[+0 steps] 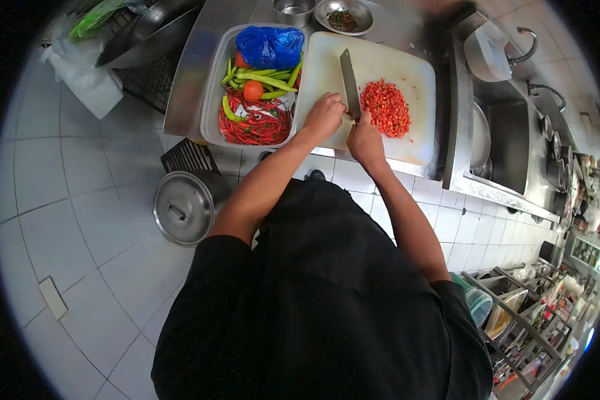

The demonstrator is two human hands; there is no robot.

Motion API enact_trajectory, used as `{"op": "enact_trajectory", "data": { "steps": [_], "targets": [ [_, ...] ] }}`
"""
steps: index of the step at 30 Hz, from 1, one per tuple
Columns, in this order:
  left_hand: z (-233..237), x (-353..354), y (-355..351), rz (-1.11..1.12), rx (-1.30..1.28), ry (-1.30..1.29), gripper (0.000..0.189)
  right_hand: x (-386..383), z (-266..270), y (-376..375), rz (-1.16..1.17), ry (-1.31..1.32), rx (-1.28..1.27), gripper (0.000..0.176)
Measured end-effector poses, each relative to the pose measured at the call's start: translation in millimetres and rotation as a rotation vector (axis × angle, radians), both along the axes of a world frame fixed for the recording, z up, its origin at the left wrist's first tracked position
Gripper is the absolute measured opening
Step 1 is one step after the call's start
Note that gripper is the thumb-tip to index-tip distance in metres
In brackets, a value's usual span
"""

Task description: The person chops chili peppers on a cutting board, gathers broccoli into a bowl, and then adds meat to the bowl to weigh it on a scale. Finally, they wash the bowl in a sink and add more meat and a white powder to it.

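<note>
My right hand [366, 140] is wrapped round the handle of a kitchen knife [349, 81]. Its broad blade points away from me over a white cutting board [320, 60]. Just left of the blade, my left hand [325, 115] is closed with curled fingers low over the board; what it pinches, if anything, is too small to make out. Chopped red chilies [385, 108] lie heaped on the board to the right of the blade. Beside the board on the left, a clear plastic tub [205, 110] holds whole red chilies [260, 128], long green peppers [273, 81], tomatoes [252, 91] and a blue plastic bag [269, 45].
Behind the board stand a metal bowl [344, 17] with dark bits inside and a metal pot [294, 9]. A sink [503, 127] adjoins the counter on the right. Down at the left, a lidded steel pot [185, 208] stands near the counter.
</note>
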State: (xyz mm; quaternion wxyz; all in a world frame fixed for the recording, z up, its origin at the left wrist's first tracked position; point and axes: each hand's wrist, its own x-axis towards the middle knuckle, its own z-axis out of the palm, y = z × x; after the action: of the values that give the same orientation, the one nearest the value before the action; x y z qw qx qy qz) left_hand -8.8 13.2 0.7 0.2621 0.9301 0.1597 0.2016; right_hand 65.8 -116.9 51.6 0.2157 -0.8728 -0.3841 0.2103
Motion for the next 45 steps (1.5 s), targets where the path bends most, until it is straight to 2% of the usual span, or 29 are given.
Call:
{"op": "enact_trajectory", "data": {
  "steps": [3, 7, 14, 17, 22, 25, 28, 29, 30, 31, 32, 33, 34, 35, 36, 38, 40, 41, 42, 43, 45],
  "targets": [
    [0, -5, -5, 0.001, 0.004, 0.059, 0.015, 2, -3, 2, 0.000, 0.009, -0.002, 0.027],
    [-2, -2, 2, 0.013, 0.023, 0.052, 0.014, 10, 19, 6, 0.016, 0.043, -0.009, 0.027],
    [2, -1, 2, 0.028, -0.005, -0.004, 0.007, -2, -11, -3, -0.028, 0.003, 0.057, 0.029],
    [4, -4, -3, 0.103, 0.083, 0.065, 0.005, 2, -6, 4, -0.039, 0.033, 0.070, 0.029],
    [70, 18, -6, 0.325, -0.118, -0.035, 0.008, 1, -2, 3, -0.107, 0.052, 0.041, 0.026],
    [108, 58, 27, 0.380, 0.029, -0.173, 0.009, 1, -6, 3, -0.089, 0.026, 0.076, 0.026],
    [121, 104, 96, 0.293, 0.186, -0.330, 0.011, 1, -16, -1, -0.118, 0.040, 0.164, 0.024],
    [162, 106, 99, 0.282, 0.118, -0.153, 0.013, 1, -45, 0, -0.139, -0.021, 0.235, 0.025],
    [160, 114, 118, 0.246, 0.041, -0.215, 0.024, -2, -14, -1, -0.201, 0.141, 0.102, 0.026],
    [169, 116, 123, 0.305, 0.091, -0.259, 0.038, -5, -15, 0, -0.212, 0.042, 0.099, 0.025],
    [153, 125, 151, 0.284, 0.073, -0.287, 0.043, -1, -45, 1, -0.166, -0.024, 0.187, 0.024],
    [179, 109, 133, 0.300, 0.060, -0.308, 0.043, -1, -23, -2, -0.174, 0.152, 0.101, 0.023],
    [192, 94, 129, 0.278, 0.122, -0.266, 0.043, -4, -17, -3, -0.197, 0.141, 0.152, 0.023],
    [184, 78, 132, 0.245, 0.134, -0.291, 0.039, -4, -5, -6, -0.195, 0.181, 0.134, 0.024],
    [186, 57, 121, 0.221, -0.064, -0.316, 0.029, -8, -8, -5, -0.195, 0.111, 0.117, 0.025],
    [178, 7, 105, 0.187, -0.139, -0.282, 0.020, -8, 10, -11, -0.187, 0.139, 0.112, 0.026],
    [136, -44, 106, 0.252, -0.056, -0.116, 0.018, -9, 14, -11, -0.185, 0.163, 0.091, 0.028],
    [119, -68, 100, 0.195, -0.171, -0.148, 0.018, -9, 15, -11, -0.186, 0.167, 0.076, 0.028],
    [109, -92, 93, 0.306, -0.005, 0.128, 0.018, -10, 16, -8, -0.185, 0.174, 0.062, 0.029],
    [97, -116, 93, 0.227, -0.108, 0.298, 0.020, -10, 18, -8, -0.183, 0.166, 0.062, 0.030],
    [38, -155, 112, 0.040, -0.149, 0.456, 0.017, -13, 18, -7, -0.172, 0.156, 0.058, 0.031]
  ]
}}
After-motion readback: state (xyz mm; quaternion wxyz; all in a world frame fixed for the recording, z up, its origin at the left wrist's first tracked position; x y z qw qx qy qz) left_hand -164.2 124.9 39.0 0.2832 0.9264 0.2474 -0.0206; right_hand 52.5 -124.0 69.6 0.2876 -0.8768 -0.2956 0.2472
